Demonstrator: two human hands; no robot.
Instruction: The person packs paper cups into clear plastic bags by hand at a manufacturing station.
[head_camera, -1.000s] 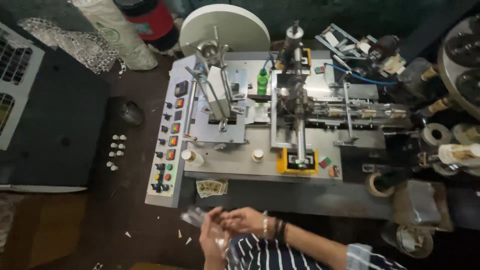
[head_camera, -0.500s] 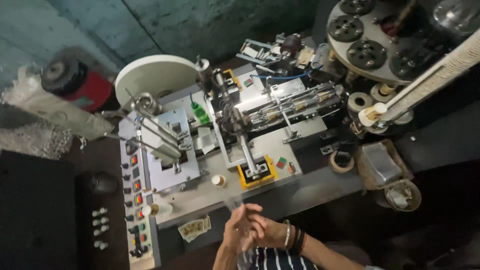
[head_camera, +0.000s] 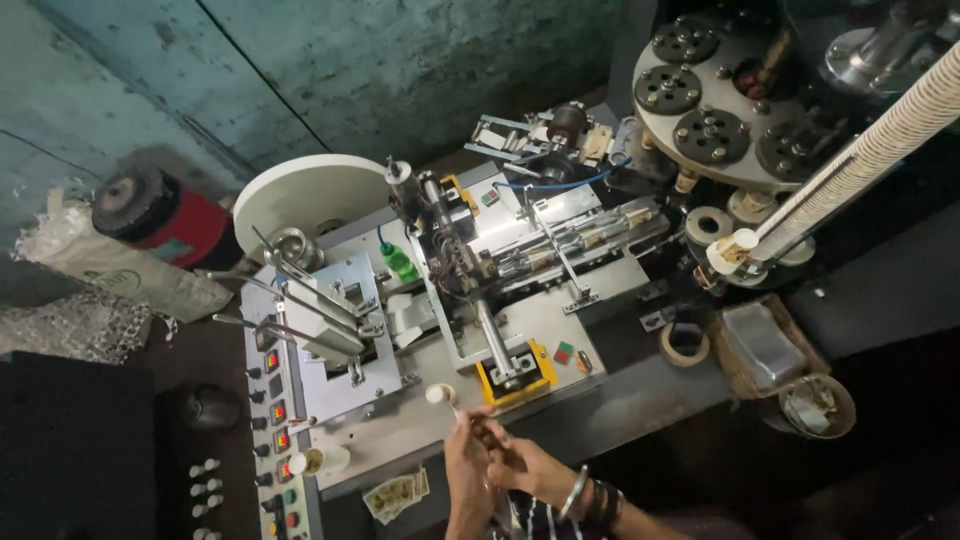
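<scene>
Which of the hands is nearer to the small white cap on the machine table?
The left hand. Its fingertips reach up almost to the small white cap. The right hand is clasped against the left one, lower and further to the right of the cap.

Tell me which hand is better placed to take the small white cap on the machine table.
Left, probably: the left hand sits just below the small white cap, fingers pointing at it; the right hand lies farther off, behind the left.
</scene>
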